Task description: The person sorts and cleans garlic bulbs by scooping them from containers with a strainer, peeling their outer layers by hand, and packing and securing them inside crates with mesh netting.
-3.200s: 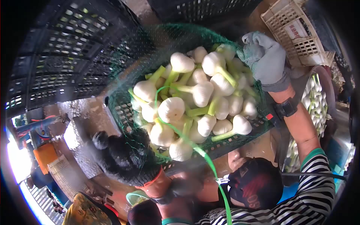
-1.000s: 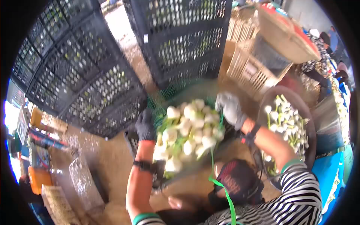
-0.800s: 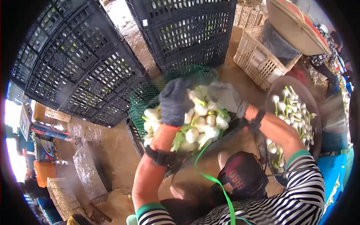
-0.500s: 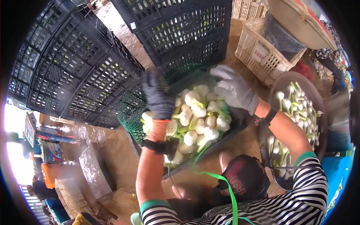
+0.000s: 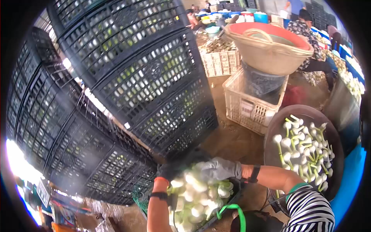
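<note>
White garlic bulbs point(image 5: 201, 199) with short green stems are heaped in front of me, blurred by motion, with a dark crate edge point(image 5: 236, 191) along their right side. My left hand point(image 5: 171, 170), in a dark glove, is at the far left of the heap; its fingers are smeared and merge with a dark blur beyond. My right hand point(image 5: 220, 169), gloved in grey, lies over the far side of the bulbs, fingers pointing left. What either hand grips, if anything, cannot be made out. Green netting point(image 5: 141, 203) shows left of the heap.
Tall stacks of black crates point(image 5: 154, 81) rise ahead and left. A brown tub point(image 5: 272, 129) of stemmed garlic point(image 5: 305, 150) stands at right. Behind it are a cream crate point(image 5: 247, 110) and a large basket point(image 5: 266, 52). A person point(image 5: 305, 44) sits farther back.
The view has tilted upward, so the heap and hands appear lower. My hands have come closer together at the heap's far side; the right hand's fingers are no longer raised and spread.
</note>
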### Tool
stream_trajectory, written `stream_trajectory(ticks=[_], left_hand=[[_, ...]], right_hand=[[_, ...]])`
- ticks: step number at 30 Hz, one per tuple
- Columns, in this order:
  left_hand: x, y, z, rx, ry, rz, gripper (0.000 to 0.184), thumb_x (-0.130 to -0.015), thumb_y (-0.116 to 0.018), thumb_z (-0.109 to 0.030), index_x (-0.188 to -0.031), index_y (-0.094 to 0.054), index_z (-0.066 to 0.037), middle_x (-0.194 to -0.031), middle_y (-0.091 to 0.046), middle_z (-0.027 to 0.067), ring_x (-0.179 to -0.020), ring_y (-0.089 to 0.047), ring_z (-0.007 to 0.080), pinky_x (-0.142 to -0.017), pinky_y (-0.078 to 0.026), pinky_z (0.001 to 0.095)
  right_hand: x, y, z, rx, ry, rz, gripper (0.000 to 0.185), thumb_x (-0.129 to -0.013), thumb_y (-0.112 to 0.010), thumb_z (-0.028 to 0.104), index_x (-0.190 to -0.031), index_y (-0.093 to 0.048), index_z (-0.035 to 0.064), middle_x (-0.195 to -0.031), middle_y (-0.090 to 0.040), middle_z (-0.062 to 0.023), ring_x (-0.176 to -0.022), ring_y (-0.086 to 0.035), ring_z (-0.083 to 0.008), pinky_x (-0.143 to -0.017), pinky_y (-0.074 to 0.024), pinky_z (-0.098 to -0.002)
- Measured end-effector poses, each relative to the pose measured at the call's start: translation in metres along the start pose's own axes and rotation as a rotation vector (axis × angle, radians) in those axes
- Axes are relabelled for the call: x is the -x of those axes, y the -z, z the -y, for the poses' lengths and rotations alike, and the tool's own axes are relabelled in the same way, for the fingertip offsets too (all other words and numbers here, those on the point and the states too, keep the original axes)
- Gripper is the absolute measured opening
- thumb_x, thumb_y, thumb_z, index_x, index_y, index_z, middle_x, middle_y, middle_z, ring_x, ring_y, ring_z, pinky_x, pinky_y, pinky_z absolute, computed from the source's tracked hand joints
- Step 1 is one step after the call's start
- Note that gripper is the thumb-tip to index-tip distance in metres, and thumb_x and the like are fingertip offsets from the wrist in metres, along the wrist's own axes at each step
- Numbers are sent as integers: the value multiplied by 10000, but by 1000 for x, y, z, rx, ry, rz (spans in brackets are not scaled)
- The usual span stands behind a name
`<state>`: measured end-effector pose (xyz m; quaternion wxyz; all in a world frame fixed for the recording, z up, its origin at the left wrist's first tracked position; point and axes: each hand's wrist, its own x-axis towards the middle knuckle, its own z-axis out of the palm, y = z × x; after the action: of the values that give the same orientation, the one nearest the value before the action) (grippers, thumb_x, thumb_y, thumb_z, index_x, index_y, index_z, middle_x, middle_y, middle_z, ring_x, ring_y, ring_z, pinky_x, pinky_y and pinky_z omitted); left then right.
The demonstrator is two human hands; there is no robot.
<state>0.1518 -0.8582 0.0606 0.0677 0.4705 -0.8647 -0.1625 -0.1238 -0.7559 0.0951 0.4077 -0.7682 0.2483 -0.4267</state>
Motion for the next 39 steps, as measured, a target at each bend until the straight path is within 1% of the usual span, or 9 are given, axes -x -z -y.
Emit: stream_trajectory(ticks=[8,13,15,21,23,26,29,33,39], left_hand=[[38,-1,-86,-183,-109,-448,184,-790,-564,-203,-942,-641,-134,-759,-634,113,-581,-587,302,-528,-472,374],[58,-15,-113,-317,-50,-330,138,-777,-551,-223,-858,-612,-131,-734,-600,69,-622,-592,245,-505,-454,395],[69,-6,-128,-288,-38,-332,126,-773,-555,-226,-827,-617,-130,-731,-597,63,-642,-599,239,-513,-460,387],[84,-8,-122,27,-274,-717,119,-793,-573,-193,-854,-663,-145,-750,-643,78,-628,-620,260,-548,-488,381],[102,16,-145,29,159,-341,152,-814,-592,-219,-891,-673,-116,-741,-647,96,-637,-623,287,-572,-498,372],[129,28,-132,-81,-20,-458,282,-780,-656,-268,-963,-623,-56,-726,-625,113,-581,-594,298,-518,-467,366],[151,65,-143,691,165,-459,369,-725,-722,-109,-1061,-586,-40,-951,-629,152,-807,-632,266,-726,-502,332],[187,43,-178,165,-77,54,1105,-531,-742,-596,-1317,-296,40,-1280,-414,223,-1175,-417,367,-976,-328,464],[191,-15,-205,121,-113,294,1041,-587,-722,-524,-1343,-267,28,-1167,-462,202,-1010,-496,372,-856,-398,478]], right_hand=[[1,-3,16,-207,-377,-143,309,-820,-626,106,-1116,-560,43,-985,-610,-29,-873,-542,-91,-763,-468,-256],[-22,-31,10,-208,8,67,532,-842,-617,112,-1317,-393,31,-1192,-538,-80,-1055,-506,-133,-907,-426,-287],[-32,-43,2,-400,-285,113,537,-751,-640,36,-1250,-442,11,-1122,-579,-81,-989,-558,-169,-889,-452,-271],[-46,-56,1,-390,-166,157,214,-814,-551,8,-1020,-608,24,-936,-625,-50,-910,-555,-126,-819,-452,-288],[-47,-53,11,-290,-275,115,225,-759,-586,11,-981,-620,37,-926,-635,-71,-891,-575,-159,-813,-456,-319],[-42,-29,-7,540,479,267,216,-823,-602,210,-839,-633,-3,-874,-635,-79,-842,-592,-166,-755,-474,-341],[-28,-33,10,-547,-593,18,199,-821,-637,147,-923,-631,-23,-823,-637,-49,-731,-591,-111,-686,-497,-258],[-33,-38,17,-363,-665,-61,208,-833,-631,150,-955,-627,-18,-889,-627,-48,-783,-584,-102,-705,-498,-258],[-21,-30,-12,-17,-236,17,219,-854,-608,156,-994,-624,-11,-971,-616,-63,-864,-584,-122,-755,-497,-262]])
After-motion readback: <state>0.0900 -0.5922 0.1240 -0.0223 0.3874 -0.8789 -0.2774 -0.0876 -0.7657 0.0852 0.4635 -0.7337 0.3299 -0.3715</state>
